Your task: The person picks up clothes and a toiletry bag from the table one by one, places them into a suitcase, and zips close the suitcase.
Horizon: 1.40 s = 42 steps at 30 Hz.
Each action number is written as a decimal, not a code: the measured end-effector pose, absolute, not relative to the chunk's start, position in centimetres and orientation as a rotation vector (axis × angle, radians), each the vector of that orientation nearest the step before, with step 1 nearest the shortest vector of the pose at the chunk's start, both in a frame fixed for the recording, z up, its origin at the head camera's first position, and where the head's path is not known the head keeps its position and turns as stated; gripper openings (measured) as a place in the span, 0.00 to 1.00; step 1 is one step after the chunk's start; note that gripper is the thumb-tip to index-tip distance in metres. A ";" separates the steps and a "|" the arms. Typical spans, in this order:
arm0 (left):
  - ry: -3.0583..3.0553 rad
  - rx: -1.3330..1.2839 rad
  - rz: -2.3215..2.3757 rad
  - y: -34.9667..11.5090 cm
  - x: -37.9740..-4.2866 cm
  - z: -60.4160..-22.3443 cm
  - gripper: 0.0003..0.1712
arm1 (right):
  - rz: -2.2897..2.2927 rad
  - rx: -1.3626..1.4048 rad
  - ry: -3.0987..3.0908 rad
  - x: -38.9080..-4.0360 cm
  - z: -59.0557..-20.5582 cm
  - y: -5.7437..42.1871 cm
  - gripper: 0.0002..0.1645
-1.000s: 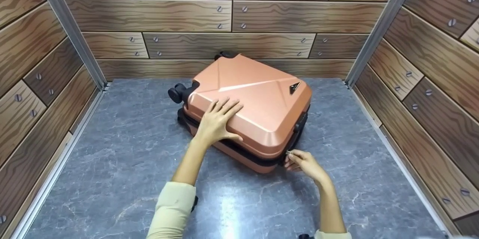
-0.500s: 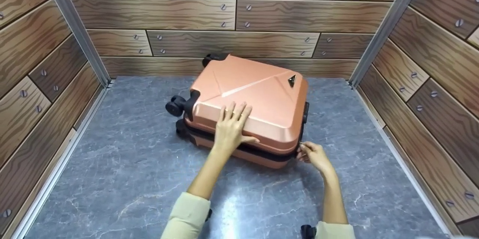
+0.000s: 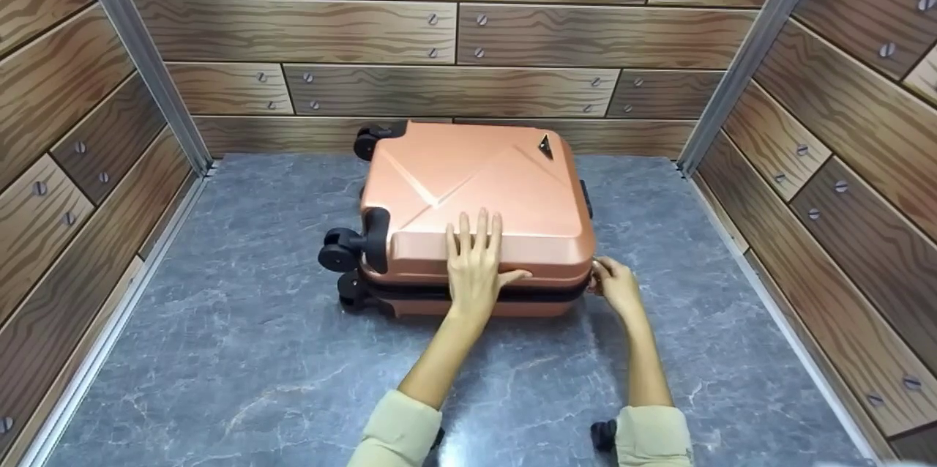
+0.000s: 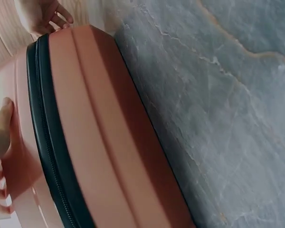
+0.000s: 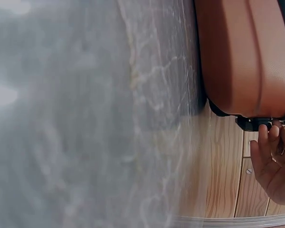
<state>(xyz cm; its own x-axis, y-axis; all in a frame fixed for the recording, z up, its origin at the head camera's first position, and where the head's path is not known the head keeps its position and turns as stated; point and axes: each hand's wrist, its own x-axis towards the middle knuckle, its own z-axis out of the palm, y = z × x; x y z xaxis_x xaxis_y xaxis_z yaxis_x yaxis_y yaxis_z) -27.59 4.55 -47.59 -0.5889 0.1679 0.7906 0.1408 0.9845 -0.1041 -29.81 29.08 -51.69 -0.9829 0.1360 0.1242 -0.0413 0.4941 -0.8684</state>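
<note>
A rose-gold hard-shell suitcase [image 3: 468,174] lies flat on the floor, its black wheels [image 3: 340,251] to the left. My left hand [image 3: 474,273] is spread over its near upper edge, fingers straight on the lid and thumb out to the right. Along the near side runs the black zipper band [image 4: 50,152], closed where the left wrist view shows it. At the near right corner my right hand [image 3: 615,288] pinches a small metal zipper pull [image 5: 281,148] between thumb and fingers. A black fitting [image 5: 249,124] shows beside those fingertips.
Wood-patterned panel walls [image 3: 366,31] rise at the back and both sides, with grey metal posts [image 3: 139,50] in the corners. The floor [image 3: 241,350] is grey and marbled. The suitcase's far side is close to the back wall.
The suitcase has turned counterclockwise, bringing its near side square to me. My left hand has gone right with it. The right hand has moved farther away and slightly right, still at the corner.
</note>
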 end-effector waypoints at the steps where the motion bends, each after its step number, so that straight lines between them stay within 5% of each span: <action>1: -2.201 -0.221 0.030 4.5 -27.6 -47.8 0.62 | 1.481 -0.077 -2.566 -29.8 -51.7 29.1 0.13; 42: -2.102 -0.265 -0.017 4.0 -28.7 -47.6 0.60 | 0.960 0.054 -2.823 -24.2 -49.4 27.4 0.10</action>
